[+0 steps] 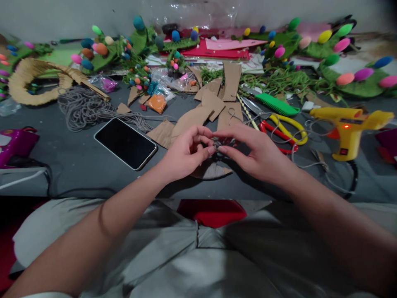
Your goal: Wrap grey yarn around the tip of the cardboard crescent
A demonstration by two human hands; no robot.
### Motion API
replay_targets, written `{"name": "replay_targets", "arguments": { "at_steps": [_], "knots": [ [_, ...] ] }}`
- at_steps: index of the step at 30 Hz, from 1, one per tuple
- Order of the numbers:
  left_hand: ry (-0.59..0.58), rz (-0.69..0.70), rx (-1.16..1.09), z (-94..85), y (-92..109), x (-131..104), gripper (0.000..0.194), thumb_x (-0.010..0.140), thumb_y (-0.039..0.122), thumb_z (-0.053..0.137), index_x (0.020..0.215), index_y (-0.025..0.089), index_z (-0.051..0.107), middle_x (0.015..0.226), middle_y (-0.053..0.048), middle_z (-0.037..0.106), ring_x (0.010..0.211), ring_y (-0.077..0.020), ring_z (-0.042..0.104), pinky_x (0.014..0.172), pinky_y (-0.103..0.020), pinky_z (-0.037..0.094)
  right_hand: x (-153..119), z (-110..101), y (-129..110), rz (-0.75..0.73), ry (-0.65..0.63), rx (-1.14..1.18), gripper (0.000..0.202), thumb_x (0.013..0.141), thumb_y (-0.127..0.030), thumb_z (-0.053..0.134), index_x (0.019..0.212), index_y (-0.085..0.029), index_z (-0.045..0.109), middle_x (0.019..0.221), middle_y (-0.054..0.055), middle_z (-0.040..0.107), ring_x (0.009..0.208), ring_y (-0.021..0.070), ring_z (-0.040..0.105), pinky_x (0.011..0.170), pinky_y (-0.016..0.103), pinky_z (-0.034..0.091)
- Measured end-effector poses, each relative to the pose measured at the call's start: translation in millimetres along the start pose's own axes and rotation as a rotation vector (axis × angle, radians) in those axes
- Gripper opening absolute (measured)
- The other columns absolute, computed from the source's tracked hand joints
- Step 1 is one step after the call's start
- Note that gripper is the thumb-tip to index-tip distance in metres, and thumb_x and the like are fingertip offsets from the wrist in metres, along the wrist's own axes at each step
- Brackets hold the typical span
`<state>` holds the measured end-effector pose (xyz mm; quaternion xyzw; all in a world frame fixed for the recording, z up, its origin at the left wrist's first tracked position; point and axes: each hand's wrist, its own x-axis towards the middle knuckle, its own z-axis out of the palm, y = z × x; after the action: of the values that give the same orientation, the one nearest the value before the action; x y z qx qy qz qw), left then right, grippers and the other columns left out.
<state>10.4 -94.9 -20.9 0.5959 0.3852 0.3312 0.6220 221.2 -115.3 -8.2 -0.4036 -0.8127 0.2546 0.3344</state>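
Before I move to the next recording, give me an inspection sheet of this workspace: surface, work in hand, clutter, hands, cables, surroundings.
Surface: dark grey table, crowded toward the back.
Work in hand: small grey piece, details hidden; curved piece beneath the hands.
Clutter: cardboard scraps, grey cord heap, phone, yellow-handled scissors, yellow glue gun with red light lit.
Hands: left hand and right hand pinch the small grey piece.
Cables: black cable from the glue gun; more at left.
Surroundings: colourful egg-shaped decorations at the back; pale wall.
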Motion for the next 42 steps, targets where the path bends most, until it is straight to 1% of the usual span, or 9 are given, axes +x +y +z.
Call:
{"name": "replay_targets", "arguments": {
  "at_steps": [4,8,13,17,22,27,35,39,42],
  "knots": [
    [0.022,-0.009,-0.009,0.5,-1.2,0.1,0.034,0.083,0.019,0.072,0.108,0.015,0.051,0.086,0.001,0.062,0.050,-0.0031,0.048,0.047,-0.017,0.041,0.0,2.3,-1.8,0.051,0.073,-0.022,0.010,0.096,-0.024,0.059,0.097,-0.022,0.068,0.092,0.003,0.070,0.085,0.0190,0.064,0.078,0.034,0.049],
    [0.019,-0.002,-0.002,1.1,-1.9,-0.6,0.033,0.082,0.018,0.072,0.108,0.014,0.052,0.086,0.001,0.061,0.052,-0.0032,0.047,0.049,-0.017,0.040,2.6,-1.3,-2.2,0.214,0.169,-0.002,0.010,0.098,-0.029,0.057,0.094,-0.021,0.063,0.092,0.005,0.068,0.083,0.0190,0.062,0.076,0.033,0.048],
    [-0.009,0.019,0.094,0.2,-4.4,-2.0,0.029,0.086,0.019,0.068,0.114,0.013,0.061,0.085,-0.001,0.062,0.064,-0.0081,0.055,0.057,-0.020,0.043,7.4,-15.9,5.7,0.395,0.239,0.344,0.016,0.101,-0.032,0.054,0.091,-0.020,0.059,0.086,0.004,0.067,0.079,0.0157,0.063,0.075,0.030,0.050],
    [0.001,0.050,0.281,-0.6,-3.9,-2.8,0.023,0.090,0.022,0.065,0.110,0.012,0.070,0.091,-0.006,0.071,0.073,-0.0132,0.061,0.065,-0.025,0.046,8.0,-30.8,11.4,0.409,0.306,0.524,0.013,0.096,-0.031,0.063,0.091,-0.020,0.058,0.069,-0.002,0.056,0.066,0.0123,0.058,0.069,0.029,0.048],
    [-0.007,0.122,0.356,-1.6,-1.7,-3.8,0.012,0.088,0.017,0.063,0.095,0.013,0.073,0.093,-0.007,0.074,0.080,-0.0161,0.064,0.071,-0.028,0.048,6.7,-44.3,9.9,0.374,0.288,0.083,0.015,0.097,-0.029,0.059,0.084,-0.021,0.057,0.065,-0.002,0.052,0.054,0.0106,0.042,0.054,0.028,0.030],
    [-0.019,0.146,0.350,-2.8,-2.3,-4.0,0.009,0.087,0.015,0.064,0.090,0.014,0.072,0.088,-0.005,0.073,0.074,-0.0141,0.062,0.066,-0.026,0.046,3.6,-52.5,13.2,0.252,0.304,-0.354,0.014,0.099,-0.034,0.056,0.088,-0.024,0.056,0.074,0.002,0.055,0.065,0.0174,0.049,0.062,0.034,0.036],
    [-0.012,0.179,0.368,-2.2,-1.1,-3.3,0.010,0.086,0.011,0.063,0.088,0.013,0.073,0.087,-0.005,0.073,0.078,-0.0137,0.062,0.071,-0.026,0.046,4.5,-61.5,10.2,0.320,0.281,-0.536,0.016,0.100,-0.033,0.046,0.097,-0.027,0.060,0.088,0.008,0.065,0.077,0.0264,0.058,0.071,0.039,0.041],
    [-0.028,0.104,0.311,-1.6,1.2,-5.5,0.008,0.086,0.015,0.064,0.090,0.013,0.071,0.080,-0.003,0.068,0.066,-0.0106,0.056,0.059,-0.023,0.042,4.3,-58.1,17.5,0.288,0.288,-0.555,0.011,0.096,-0.030,0.053,0.096,-0.023,0.061,0.086,0.006,0.067,0.074,0.0222,0.059,0.068,0.036,0.041],
    [-0.051,0.018,0.211,0.5,3.1,-7.8,0.010,0.088,0.021,0.065,0.093,0.013,0.068,0.069,0.002,0.058,0.055,-0.0083,0.047,0.050,-0.021,0.036,3.4,-51.4,25.7,0.256,0.187,-0.465,0.010,0.095,-0.029,0.057,0.096,-0.021,0.062,0.078,0.003,0.066,0.067,0.0177,0.057,0.064,0.032,0.041]
  ]
}}
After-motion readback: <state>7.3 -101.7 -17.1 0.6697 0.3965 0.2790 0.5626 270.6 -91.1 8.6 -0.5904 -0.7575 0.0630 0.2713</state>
